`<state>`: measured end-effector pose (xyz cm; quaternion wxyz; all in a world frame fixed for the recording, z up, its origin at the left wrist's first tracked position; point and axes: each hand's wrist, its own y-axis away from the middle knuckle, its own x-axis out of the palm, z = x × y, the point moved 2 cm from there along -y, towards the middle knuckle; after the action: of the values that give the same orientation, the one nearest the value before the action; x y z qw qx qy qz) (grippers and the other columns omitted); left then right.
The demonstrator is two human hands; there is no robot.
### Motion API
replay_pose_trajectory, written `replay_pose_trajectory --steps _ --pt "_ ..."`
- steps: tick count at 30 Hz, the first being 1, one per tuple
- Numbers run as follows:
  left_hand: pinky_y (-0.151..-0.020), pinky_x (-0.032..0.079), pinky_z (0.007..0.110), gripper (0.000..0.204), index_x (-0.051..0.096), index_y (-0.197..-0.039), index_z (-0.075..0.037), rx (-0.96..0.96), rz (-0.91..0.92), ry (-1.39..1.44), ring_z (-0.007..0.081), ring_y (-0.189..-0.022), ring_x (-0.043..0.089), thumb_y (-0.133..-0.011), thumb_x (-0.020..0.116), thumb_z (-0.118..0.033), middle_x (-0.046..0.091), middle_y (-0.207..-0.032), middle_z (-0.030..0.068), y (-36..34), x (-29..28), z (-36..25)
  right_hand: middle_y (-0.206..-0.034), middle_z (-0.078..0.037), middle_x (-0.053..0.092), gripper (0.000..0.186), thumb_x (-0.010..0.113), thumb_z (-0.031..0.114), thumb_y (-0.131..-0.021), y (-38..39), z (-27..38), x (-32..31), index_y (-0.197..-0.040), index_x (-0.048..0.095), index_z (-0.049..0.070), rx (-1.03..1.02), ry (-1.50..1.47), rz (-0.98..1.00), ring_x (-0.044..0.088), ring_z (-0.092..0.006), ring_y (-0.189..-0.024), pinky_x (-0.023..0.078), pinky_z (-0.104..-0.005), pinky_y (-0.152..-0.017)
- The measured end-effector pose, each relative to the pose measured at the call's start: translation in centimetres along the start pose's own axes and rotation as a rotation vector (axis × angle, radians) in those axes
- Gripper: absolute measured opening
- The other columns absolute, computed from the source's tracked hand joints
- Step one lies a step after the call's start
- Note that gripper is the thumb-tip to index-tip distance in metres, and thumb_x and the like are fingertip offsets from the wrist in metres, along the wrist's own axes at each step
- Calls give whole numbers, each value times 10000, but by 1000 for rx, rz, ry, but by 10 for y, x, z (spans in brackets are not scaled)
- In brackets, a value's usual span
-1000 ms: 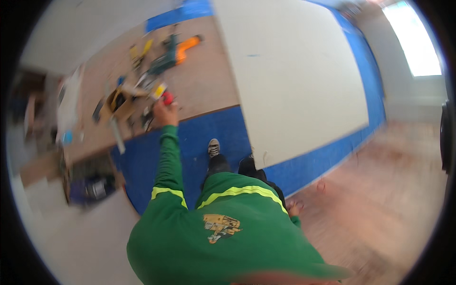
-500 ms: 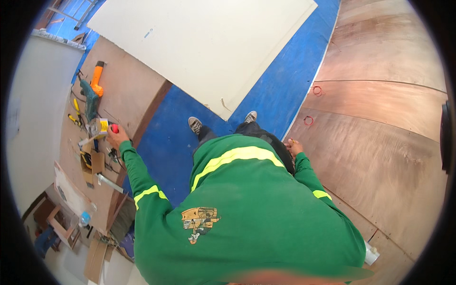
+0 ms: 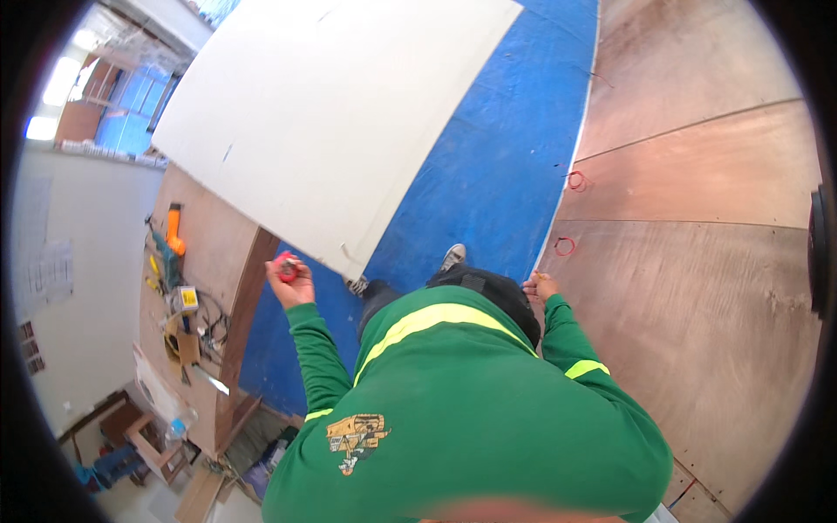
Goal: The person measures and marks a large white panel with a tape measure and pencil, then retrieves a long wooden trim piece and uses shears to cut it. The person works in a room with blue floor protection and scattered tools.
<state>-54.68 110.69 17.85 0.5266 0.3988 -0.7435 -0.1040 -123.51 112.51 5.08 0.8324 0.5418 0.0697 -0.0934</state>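
Holding the red tool (image 3: 287, 267) in the left hand (image 3: 293, 284), the person has it raised out front and to the left, between the worktop (image 3: 209, 202) and the near corner of the white board (image 3: 340, 131). The relation that matters most is this one: the red tool already lies within the left grip, whose fingers curl about it from a half-upturned palm, while the board's near corner is just beside it, to the right and slightly closer to the body. The left hand is clearly the nearer to both; the right hand (image 3: 544, 287) hangs low, well apart, beside the right hip and near the plywood (image 3: 671, 288). Its fingers are partly bent (a small yellowish thing may lie among them, too little to make out), and whether that grip is closed on anything cannot be told. As for direction, the red tool is compact and roundish, with a darker part facing up toward the head, so no clear long axis or front end can be read. The board shows its direction better: its straight right edge runs forward and to the right, and its near corner points back toward the person's feet.
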Motion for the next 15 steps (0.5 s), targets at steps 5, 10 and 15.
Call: replay_pose_trajectory --steps 5,10,15 --pt "-655 584 279 325 586 -1160 -35 -149 38 -564 163 -764 658 -934 726 -223 676 -955 57 32 36 138 -1003 -56 696 328 579 421 -1028 -18 37 -38 -1230 536 167 32 112 39 710 -201 -811 571 -393 -702" --pt "-728 550 275 651 466 -1295 -12 -109 239 -1214 160 -860 631 -807 856 -195 623 -1062 102 53 68 193 -1004 -91 710 276 579 343 -1033 -52 62 -44 -1221 552 142 54 63 -72 719 -239 -751 577 -439 -637" --pt "-735 548 283 848 396 -1442 18 -89 275 -1346 166 -921 613 -774 867 -204 599 -1122 139 17 78 194 -956 -99 712 329 610 385 -1023 -75 86 -14 -1199 548 114 -25 51 99 717 -241 -748 570 -411 -580"
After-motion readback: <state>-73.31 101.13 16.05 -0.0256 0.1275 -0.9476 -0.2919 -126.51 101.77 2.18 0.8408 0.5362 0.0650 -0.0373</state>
